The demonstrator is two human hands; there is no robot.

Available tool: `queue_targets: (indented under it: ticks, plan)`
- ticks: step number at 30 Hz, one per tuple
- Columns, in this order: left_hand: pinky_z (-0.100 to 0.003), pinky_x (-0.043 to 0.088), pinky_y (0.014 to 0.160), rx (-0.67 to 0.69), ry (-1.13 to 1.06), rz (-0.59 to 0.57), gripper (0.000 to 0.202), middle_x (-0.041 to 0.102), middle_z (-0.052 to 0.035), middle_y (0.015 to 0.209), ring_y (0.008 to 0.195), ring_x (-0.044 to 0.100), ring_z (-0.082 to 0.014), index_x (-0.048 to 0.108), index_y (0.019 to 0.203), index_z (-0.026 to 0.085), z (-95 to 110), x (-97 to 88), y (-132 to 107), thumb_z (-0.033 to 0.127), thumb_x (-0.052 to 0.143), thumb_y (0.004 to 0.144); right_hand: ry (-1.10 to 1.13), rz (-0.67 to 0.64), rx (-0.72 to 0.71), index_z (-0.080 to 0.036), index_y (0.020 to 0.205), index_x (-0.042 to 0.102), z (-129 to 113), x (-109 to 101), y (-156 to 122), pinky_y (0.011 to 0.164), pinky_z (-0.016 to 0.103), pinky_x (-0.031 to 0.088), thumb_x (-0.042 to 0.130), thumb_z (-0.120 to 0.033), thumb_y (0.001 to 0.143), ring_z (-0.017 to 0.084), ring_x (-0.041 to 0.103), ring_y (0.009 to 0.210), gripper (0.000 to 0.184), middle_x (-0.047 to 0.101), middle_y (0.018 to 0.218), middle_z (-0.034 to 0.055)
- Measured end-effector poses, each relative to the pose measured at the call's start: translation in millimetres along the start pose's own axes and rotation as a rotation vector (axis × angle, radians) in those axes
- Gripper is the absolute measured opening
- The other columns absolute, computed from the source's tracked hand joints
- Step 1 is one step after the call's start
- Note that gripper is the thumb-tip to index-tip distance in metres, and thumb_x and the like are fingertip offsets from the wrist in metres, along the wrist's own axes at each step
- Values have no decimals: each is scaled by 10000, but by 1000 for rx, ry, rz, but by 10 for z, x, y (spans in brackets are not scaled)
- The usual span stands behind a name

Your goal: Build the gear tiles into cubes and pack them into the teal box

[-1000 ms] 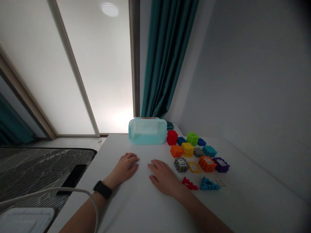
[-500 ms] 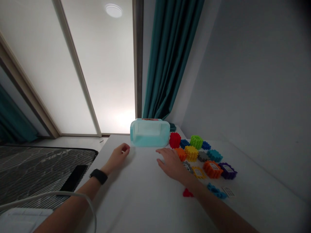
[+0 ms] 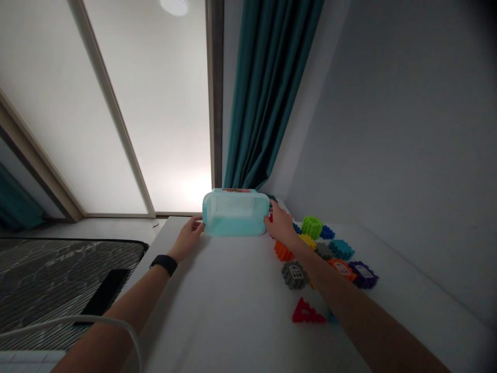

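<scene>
At the tabletop's (image 3: 233,311) twelve o'clock, left hand (image 3: 189,235) and right hand (image 3: 280,225) touch the blue box (image 3: 235,213) at nine and three; whether either grip clasps, I cannot tell.

Readable text: none that I can make out anywhere in view.
Pale turquoise translucent plastic box (image 3: 235,213): a red strip (image 3: 236,190) runs along its top edge; any print on it is too small for me to read.
Grey toothed plastic block (image 3: 295,273): a white sticker with a small window-like drawing; I cannot tell any letters.
Orange toothed plastic block (image 3: 341,268): a white sticker, its marks too small to read.
Purple toothed plastic block (image 3: 363,272): a white sticker, its marks blurred.
Black watch on my left wrist (image 3: 163,263): too dark and small for me to read anything.
</scene>
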State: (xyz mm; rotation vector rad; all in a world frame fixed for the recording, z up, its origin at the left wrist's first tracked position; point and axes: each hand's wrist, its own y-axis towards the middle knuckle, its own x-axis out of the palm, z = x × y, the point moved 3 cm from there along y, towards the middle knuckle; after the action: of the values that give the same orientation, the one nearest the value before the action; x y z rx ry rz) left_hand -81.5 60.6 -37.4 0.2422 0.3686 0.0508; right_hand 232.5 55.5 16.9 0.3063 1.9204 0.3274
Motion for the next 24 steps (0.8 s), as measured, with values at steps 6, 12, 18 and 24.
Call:
queue_targets:
  ticks: [6,12,18,24]
  plan:
    - [-361,532,729,-17,-88,2,458,718,-85,880,795,674,-225,612,1170,164,-15,33,-49,480,558,843,-41,-30,1,-151,1476,325,-43,3,-15,961,484,348,441,-277,889,363,489,1192,611,639,1243,166]
    - [-395,544,816,-16,-167,50,544,702,-82,911,842,668,-221,624,1172,145,108,-97,-95,562,573,826,76,16,-40,-196,1433,407,-172,-140,14,974,498,373,468,-267,867,333,532,1136,574,659,1155,135]
    - [-379,540,767,-43,-206,153,583,691,-81,970,857,648,-224,641,1203,141,196,-352,-213,528,639,766,527,-60,-32,-218,1501,314,-306,-78,-121,794,370,537,545,-265,849,210,629,893,693,597,1217,121]
    - [-405,533,865,-63,-381,228,621,675,-119,1148,995,650,-238,575,1260,160,241,-507,-349,381,740,704,912,-170,156,-284,1578,37,-542,15,-483,540,325,591,606,-293,830,210,662,768,940,583,1214,133]
